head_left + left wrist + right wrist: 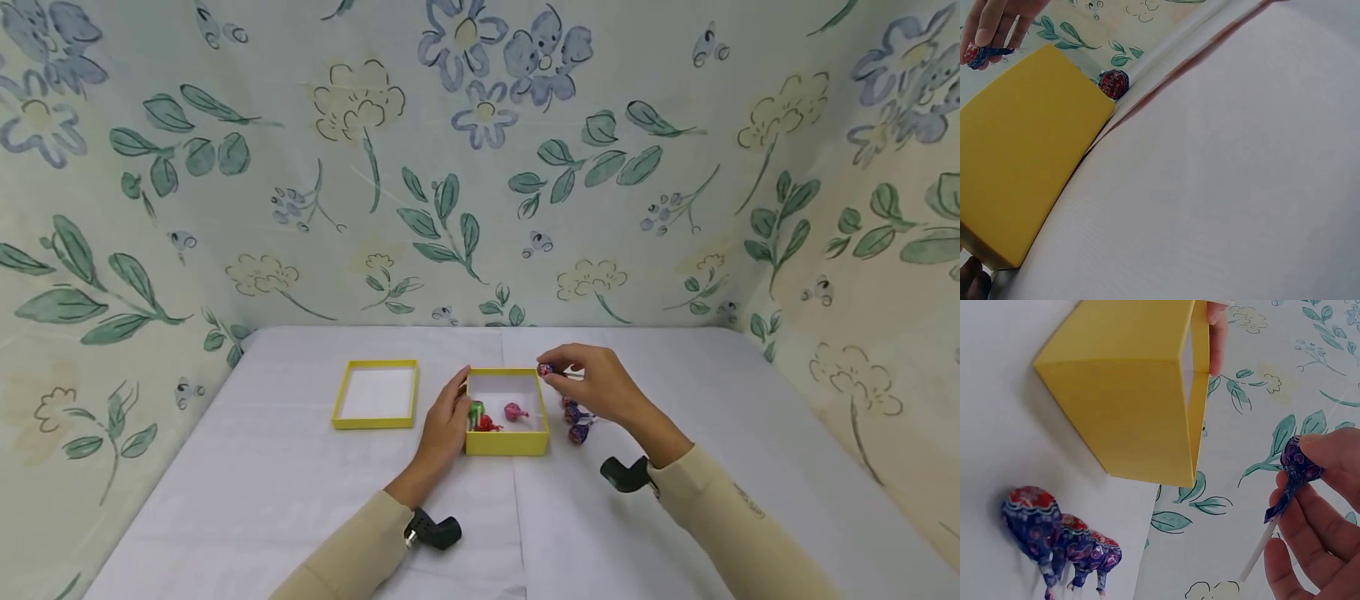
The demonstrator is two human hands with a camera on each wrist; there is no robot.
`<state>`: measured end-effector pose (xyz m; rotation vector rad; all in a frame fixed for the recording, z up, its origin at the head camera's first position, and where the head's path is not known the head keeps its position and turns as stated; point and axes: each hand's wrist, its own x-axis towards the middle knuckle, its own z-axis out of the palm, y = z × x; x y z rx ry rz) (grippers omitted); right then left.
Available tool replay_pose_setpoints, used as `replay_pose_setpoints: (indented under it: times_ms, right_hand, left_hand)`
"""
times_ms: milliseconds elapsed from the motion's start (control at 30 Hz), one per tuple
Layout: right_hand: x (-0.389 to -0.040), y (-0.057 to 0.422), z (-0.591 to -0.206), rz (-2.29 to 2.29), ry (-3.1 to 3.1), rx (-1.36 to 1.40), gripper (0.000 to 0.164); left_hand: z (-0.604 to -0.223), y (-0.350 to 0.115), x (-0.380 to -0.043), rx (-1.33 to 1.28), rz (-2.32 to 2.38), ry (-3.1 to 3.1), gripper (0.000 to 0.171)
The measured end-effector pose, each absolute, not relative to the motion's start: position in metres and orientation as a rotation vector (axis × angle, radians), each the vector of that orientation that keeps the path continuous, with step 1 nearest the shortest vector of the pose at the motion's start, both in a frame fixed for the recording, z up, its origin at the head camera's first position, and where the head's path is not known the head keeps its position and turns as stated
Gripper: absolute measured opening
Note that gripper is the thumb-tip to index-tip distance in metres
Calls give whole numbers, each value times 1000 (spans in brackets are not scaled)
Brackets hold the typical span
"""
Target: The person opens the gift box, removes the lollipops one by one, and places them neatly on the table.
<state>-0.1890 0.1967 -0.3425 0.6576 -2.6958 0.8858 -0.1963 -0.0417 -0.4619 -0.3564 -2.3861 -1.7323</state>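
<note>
An open yellow box [507, 444] with a white inside stands on the table. In it lie a pink lollipop [513, 412], a red-wrapped candy [487, 424] and a green-wrapped one [476, 412]. My left hand [447, 421] rests along the box's left wall, its fingers fairly straight. Above the box's far right corner my right hand [592, 379] pinches a purple-wrapped lollipop [1297, 464] by its head between thumb and fingers, the white stick pointing away. Several more purple and red lollipops [1032, 519] lie on the table right of the box.
A yellow-rimmed lid [373, 422], white inside, lies left of the box. White cloth [300, 492] covers the table. Floral fabric [480, 208] hangs behind and at both sides. A dark camera [626, 474] is strapped at the right wrist, another [437, 531] at the left.
</note>
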Motion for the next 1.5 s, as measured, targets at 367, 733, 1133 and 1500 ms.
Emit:
replay_pose_setpoints:
  times_ms: [367, 733, 1133, 1500]
  right_hand:
    - [-175, 213, -350, 837, -2704, 662, 24]
    - [-160, 228, -372, 845, -2716, 627, 26]
    - [-157, 238, -385, 860, -2813, 583, 24]
    - [-156, 243, -396, 880, -2856, 599, 25]
  left_hand:
    - [-463, -43, -197, -362, -1750, -2377, 48]
    - [-466, -42, -194, -369, -1732, -2391, 47]
    - [-463, -43, -198, -360, -1723, -2384, 47]
    - [-464, -41, -199, -339, -1725, -2408, 47]
